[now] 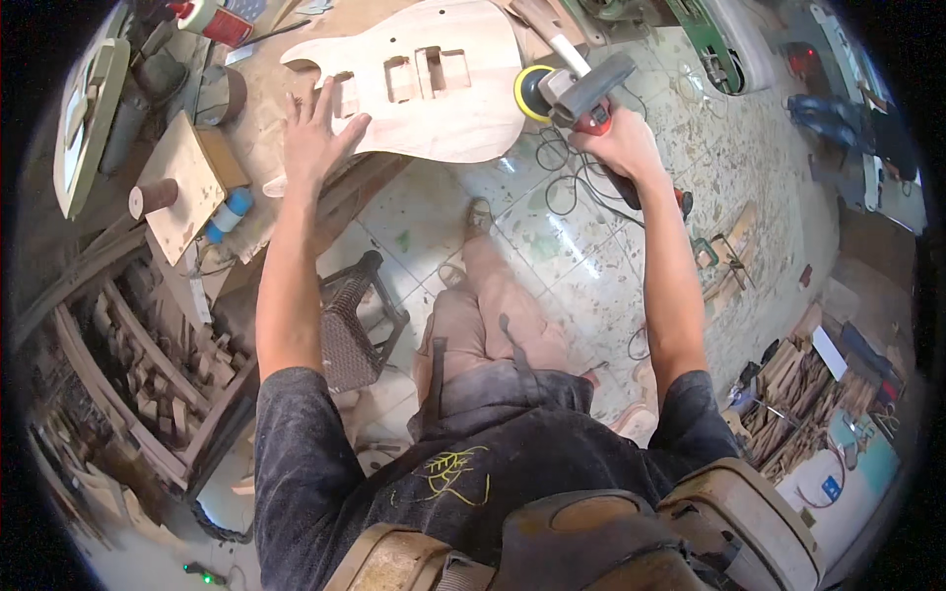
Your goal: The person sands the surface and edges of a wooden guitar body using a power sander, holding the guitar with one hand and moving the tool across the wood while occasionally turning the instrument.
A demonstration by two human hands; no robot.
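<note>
A pale, unpainted wooden electric guitar body [463, 128] lies flat at the bench's front edge, with cut-out pockets in its face. My left hand [320, 136] rests on its left part, fingers spread and thumb out to the side. In my right hand [626, 148] is a power sander [581, 89], gripped by its red and dark body. Its round, yellow-rimmed pad [533, 94] is tilted up on edge at the right end of the guitar body. Whether the pad touches the wood I cannot tell. My fingers partly hide the sander's handle.
A black cord [562, 187] loops below the sander. On the left are a red-and-white bottle [215, 22], a wooden box [187, 187] and a blue-and-white roll [232, 214]. A woven stool [355, 335] stands under the bench. Wood offcuts [788, 394] are stacked at the right.
</note>
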